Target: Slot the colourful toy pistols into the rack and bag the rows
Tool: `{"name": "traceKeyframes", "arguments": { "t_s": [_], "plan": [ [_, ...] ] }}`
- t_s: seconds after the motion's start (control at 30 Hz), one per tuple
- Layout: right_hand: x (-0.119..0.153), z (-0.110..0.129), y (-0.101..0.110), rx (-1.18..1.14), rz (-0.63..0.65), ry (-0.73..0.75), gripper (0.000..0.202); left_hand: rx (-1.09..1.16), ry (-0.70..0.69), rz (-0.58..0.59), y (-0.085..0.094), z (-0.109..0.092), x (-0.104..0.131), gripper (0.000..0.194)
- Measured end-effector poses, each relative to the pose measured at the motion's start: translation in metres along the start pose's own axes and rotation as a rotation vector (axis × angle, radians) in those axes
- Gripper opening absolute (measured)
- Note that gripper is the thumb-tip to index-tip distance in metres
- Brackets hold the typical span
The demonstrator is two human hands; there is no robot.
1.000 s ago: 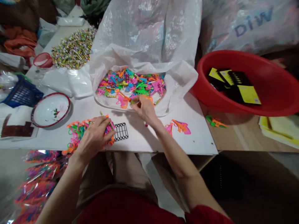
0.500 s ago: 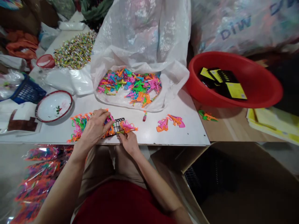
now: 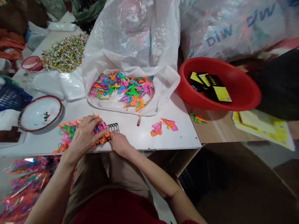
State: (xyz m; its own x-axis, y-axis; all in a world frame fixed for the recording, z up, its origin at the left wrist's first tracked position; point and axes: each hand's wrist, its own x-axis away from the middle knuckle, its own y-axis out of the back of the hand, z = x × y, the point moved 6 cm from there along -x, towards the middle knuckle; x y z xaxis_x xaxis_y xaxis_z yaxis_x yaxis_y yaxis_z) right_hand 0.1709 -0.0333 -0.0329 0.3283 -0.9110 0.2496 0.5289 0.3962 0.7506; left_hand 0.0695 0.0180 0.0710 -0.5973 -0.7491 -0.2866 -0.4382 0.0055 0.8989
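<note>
My left hand (image 3: 85, 133) lies over a packed row of colourful plastic toy guns (image 3: 68, 132) near the table's front edge. Some pink and purple toys show between its thumb and fingers. These toys stand in a black grid rack (image 3: 114, 127), whose bare right end sticks out past them. At that end, my right hand (image 3: 120, 143) has its fingers curled closed against the rack and the last orange pieces; what they pinch is hidden. To the right, two pink-and-orange toy guns (image 3: 163, 126) lie on the white table, and a small wrapped candy tube (image 3: 139, 120) is nearer.
A white plastic sack (image 3: 161, 102) spills mixed toys behind my hands. At left are an enamel bowl (image 3: 42, 113), a blue basket (image 3: 14, 95) and a candy heap (image 3: 65, 53). The red basin (image 3: 243, 93) holds black-and-yellow cards; a green-orange toy (image 3: 198, 118) lies before it.
My right hand has moved left against the row; the pink-and-orange toy gun it held no longer shows beside it. The left hand still covers the row. The whole view has shifted.
</note>
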Motion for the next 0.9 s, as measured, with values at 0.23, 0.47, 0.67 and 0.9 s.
{"name": "traceKeyframes", "arguments": {
  "t_s": [0.23, 0.47, 0.67, 0.9],
  "plan": [
    [-0.03, -0.075, 0.117, 0.173, -0.212, -0.035, 0.025, -0.004, 0.02, 0.058, 0.0, 0.001, 0.001, 0.052],
    [-0.022, -0.157, 0.181, 0.511, -0.275, -0.401, 0.03, -0.049, 0.011, 0.03, -0.002, 0.003, 0.001, 0.046],
    [-0.018, -0.177, 0.163, 0.525, -0.236, -0.284, 0.029, -0.169, 0.101, 0.057, 0.001, -0.002, -0.008, 0.044],
    [0.014, -0.13, 0.161, 0.171, -0.591, -0.014, 0.02, -0.152, 0.087, 0.057, 0.0, 0.002, -0.007, 0.044]
  ]
}}
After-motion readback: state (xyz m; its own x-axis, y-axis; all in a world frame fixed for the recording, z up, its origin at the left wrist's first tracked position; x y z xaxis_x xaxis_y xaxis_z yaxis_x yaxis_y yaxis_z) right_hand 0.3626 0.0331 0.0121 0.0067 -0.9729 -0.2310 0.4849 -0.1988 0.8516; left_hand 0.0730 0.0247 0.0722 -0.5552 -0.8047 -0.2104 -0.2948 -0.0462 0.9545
